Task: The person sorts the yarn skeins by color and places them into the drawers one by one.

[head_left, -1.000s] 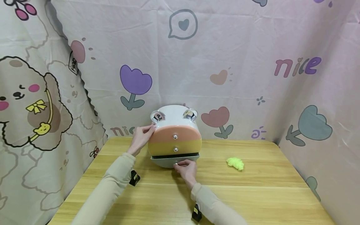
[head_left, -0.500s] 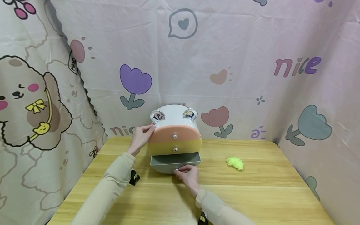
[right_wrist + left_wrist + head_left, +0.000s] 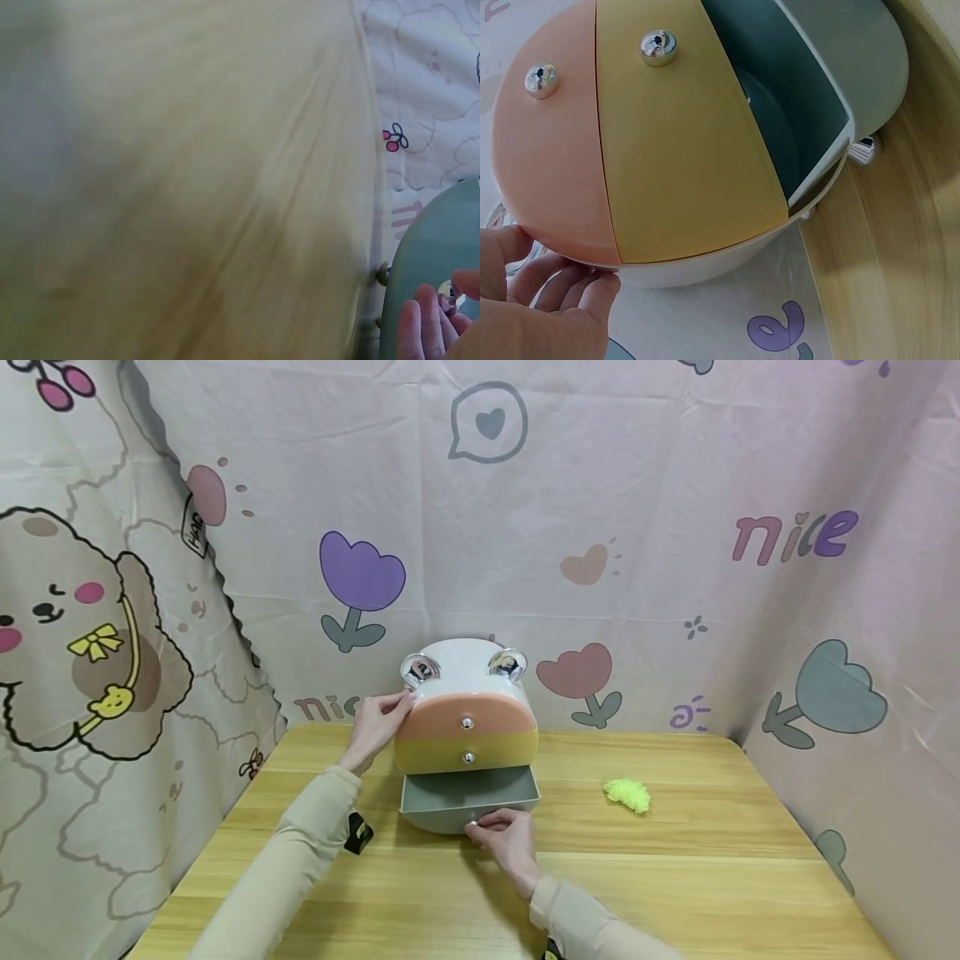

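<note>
A small drawer box (image 3: 465, 664) with a white top and two silver frog-like eyes stands at the back of the table. Its orange drawer front (image 3: 562, 165) and yellow drawer front (image 3: 682, 165) sit closed, each with a round silver knob. The grey-green bottom drawer (image 3: 431, 821) is pulled out, and the part of its inside that shows holds nothing. My left hand (image 3: 372, 727) holds the box at its upper left edge, fingers curled against the side. With thumb and fingers, my right hand (image 3: 512, 843) pinches the bottom drawer's silver knob (image 3: 448, 297).
A bright yellow-green bundle (image 3: 627, 795), like yarn or netting, lies on the wooden table (image 3: 720, 843) to the right of the box. A small black object (image 3: 359, 833) shows beside the left sleeve. Printed cloth (image 3: 645, 468) hangs behind the table.
The bottom drawer has slid out toward me from a narrow gap, with my right hand moving back on its knob. My left hand stays in place on the box.
</note>
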`<state>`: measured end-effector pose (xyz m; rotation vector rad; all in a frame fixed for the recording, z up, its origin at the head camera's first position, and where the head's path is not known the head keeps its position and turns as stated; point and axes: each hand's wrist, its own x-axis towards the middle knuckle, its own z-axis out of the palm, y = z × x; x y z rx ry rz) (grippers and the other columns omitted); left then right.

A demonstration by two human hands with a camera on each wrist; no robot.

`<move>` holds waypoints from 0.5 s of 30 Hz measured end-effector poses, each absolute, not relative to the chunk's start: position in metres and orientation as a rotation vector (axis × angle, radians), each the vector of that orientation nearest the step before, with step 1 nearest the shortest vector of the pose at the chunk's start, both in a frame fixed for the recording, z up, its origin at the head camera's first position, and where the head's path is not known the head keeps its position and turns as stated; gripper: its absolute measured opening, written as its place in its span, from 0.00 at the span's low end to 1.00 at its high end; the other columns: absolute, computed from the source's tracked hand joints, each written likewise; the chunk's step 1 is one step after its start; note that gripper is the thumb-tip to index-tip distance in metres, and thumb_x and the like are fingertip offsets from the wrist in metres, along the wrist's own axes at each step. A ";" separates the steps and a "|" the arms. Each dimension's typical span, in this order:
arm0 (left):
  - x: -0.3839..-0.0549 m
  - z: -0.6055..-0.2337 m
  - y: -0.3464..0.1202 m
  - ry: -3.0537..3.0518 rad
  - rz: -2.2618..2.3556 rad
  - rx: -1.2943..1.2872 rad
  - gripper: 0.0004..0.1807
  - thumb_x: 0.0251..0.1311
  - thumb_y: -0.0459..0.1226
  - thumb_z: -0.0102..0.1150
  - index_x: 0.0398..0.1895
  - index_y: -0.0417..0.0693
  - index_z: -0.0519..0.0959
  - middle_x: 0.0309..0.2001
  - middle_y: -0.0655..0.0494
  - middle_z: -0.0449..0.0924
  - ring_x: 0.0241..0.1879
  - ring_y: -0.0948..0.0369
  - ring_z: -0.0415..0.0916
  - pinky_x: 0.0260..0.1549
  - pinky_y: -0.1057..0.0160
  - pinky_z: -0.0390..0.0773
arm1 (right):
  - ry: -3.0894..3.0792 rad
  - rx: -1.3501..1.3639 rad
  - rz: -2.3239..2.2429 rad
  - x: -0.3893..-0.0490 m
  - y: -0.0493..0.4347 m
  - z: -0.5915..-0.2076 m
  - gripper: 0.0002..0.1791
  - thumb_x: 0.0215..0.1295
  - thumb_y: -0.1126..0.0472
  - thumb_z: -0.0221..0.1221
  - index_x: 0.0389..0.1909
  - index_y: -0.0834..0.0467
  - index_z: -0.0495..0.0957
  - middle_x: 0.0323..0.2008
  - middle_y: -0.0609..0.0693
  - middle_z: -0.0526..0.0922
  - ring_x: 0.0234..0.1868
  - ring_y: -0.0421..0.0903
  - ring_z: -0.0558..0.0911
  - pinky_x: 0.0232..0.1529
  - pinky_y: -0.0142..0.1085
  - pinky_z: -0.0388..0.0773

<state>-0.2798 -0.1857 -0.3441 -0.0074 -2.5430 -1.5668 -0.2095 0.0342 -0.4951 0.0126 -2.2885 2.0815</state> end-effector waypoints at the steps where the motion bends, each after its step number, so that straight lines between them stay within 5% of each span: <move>1: -0.280 -0.344 -0.186 -2.543 -1.570 -0.005 0.26 0.75 0.46 0.50 0.69 0.40 0.71 0.69 0.41 0.72 0.69 0.45 0.71 0.68 0.48 0.72 | -2.292 0.015 2.079 -0.208 0.035 -0.495 0.10 0.49 0.69 0.73 0.29 0.71 0.84 0.24 0.60 0.88 0.22 0.42 0.85 0.25 0.32 0.83; 15: -0.280 -0.344 -0.186 -2.539 -1.584 -0.013 0.27 0.75 0.46 0.51 0.69 0.40 0.71 0.70 0.41 0.71 0.70 0.45 0.70 0.69 0.48 0.71 | -2.303 0.036 2.073 -0.197 0.040 -0.495 0.12 0.50 0.69 0.73 0.33 0.71 0.84 0.28 0.64 0.89 0.25 0.49 0.87 0.24 0.31 0.83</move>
